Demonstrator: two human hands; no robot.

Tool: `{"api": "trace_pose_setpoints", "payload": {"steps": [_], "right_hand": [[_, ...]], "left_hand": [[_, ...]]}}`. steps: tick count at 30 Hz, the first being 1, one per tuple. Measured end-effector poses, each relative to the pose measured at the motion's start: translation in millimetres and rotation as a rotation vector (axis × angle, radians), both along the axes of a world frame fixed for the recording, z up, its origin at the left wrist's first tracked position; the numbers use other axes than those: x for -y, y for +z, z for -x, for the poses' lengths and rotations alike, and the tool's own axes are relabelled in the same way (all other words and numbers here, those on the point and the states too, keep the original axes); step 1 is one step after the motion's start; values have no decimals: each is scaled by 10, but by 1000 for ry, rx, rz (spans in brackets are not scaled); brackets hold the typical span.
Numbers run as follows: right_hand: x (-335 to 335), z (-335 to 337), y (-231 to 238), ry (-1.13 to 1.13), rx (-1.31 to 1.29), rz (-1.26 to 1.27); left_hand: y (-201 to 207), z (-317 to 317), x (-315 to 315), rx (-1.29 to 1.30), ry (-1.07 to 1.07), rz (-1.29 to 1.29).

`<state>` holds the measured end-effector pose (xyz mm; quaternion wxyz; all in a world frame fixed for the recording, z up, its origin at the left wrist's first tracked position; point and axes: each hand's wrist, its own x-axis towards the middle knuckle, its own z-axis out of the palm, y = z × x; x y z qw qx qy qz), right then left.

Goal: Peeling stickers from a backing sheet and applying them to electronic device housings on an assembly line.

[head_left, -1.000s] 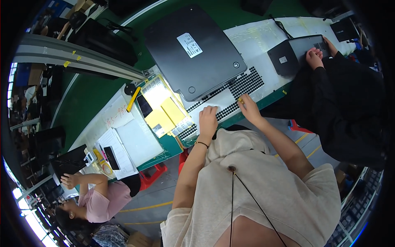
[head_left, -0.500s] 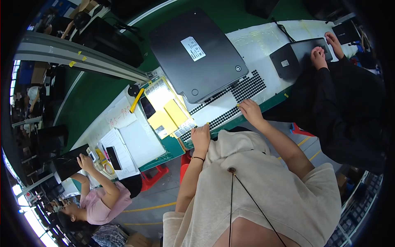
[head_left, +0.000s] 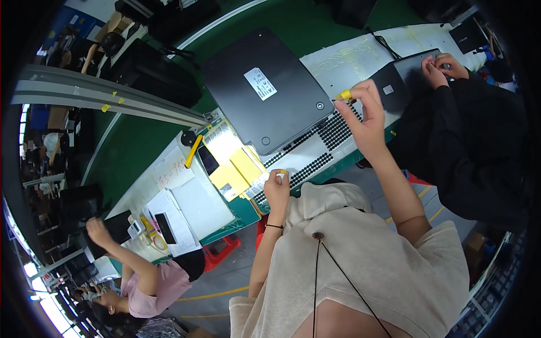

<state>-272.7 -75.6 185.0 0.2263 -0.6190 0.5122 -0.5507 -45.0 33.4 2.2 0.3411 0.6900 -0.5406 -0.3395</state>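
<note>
A flat black casing [head_left: 284, 107] with a white label [head_left: 260, 84] lies before me. Round pads show at its two near corners. My right hand [head_left: 369, 115] is raised beside its right corner, thumb and forefinger drawn close together, a yellow finger cover [head_left: 344, 95] on the forefinger. Any small thing between those tips is too small to make out. Along the near table edge, my left hand [head_left: 276, 191] is curled with its fingertips together, also wearing a yellow finger cover [head_left: 283, 171]. Under and between the hands lie sheets of small black round pads [head_left: 313, 169] in rows.
To the left are yellow sheets [head_left: 234, 169], a yellow-handled cutter [head_left: 194, 151], papers [head_left: 169, 217] and a phone [head_left: 165, 228]. At right a person in black sleeves handles another dark casing [head_left: 391, 84]. A person in pink [head_left: 149, 290] works at far left. A metal beam [head_left: 112, 96] crosses upper left.
My right hand has risen from the pad sheet to the casing's right corner. My left hand stays near the edge, its fingers now more curled. The person in pink has lifted a hand.
</note>
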Motion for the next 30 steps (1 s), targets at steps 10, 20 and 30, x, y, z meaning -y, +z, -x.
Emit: {"api": "trace_pose_setpoints", "payload": {"steps": [10, 20, 30], "right_hand": [[42, -111, 629, 125, -485, 122], [36, -42, 391, 164, -397, 118], [-34, -119, 163, 41, -373, 248]], "left_hand": [[309, -151, 149, -260, 87, -28], [1228, -365, 430, -576, 276, 130], [2416, -251, 709, 162, -186, 515]]}}
